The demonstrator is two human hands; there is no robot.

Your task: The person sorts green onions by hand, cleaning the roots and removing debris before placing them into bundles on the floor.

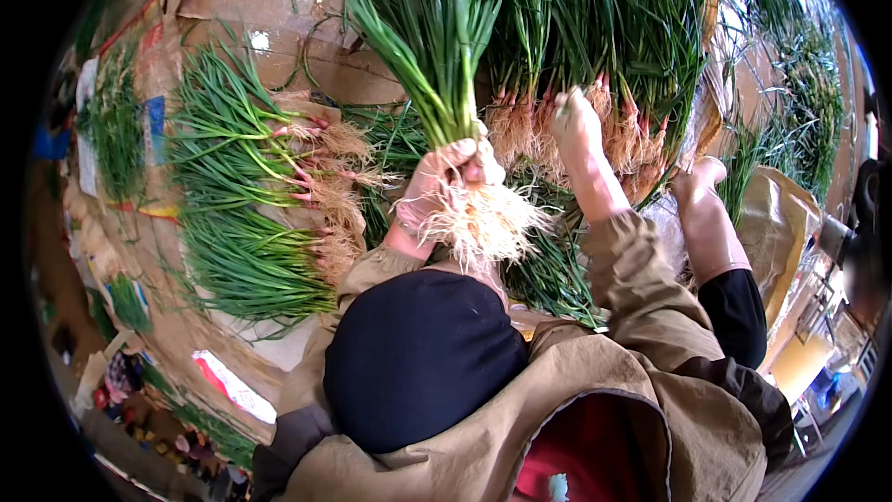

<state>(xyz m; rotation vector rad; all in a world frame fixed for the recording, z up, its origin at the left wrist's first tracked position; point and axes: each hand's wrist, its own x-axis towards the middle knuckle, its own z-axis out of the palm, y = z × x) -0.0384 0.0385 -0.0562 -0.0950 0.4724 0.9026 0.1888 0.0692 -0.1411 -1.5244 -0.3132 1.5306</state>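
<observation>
My left hand [444,188] is closed around a bunch of green garlic plants [451,98], just above their pale, tangled roots [488,223]. The long green leaves fan upward from the fist. To the right, my right hand [577,116] is raised with its fingers pressed together. Whatever they may hold is too small to tell. Right behind that hand lies a thick row of similar plants [623,28], leaves pointing away and roots toward me.
Left of my hands, another pile of green garlic [246,195] has its roots facing right. Loose green leaves [553,274] lie between my legs. My dark-clad left knee [423,358] rises in front, and my right leg [714,232] extends at right beside a tan sack [776,223].
</observation>
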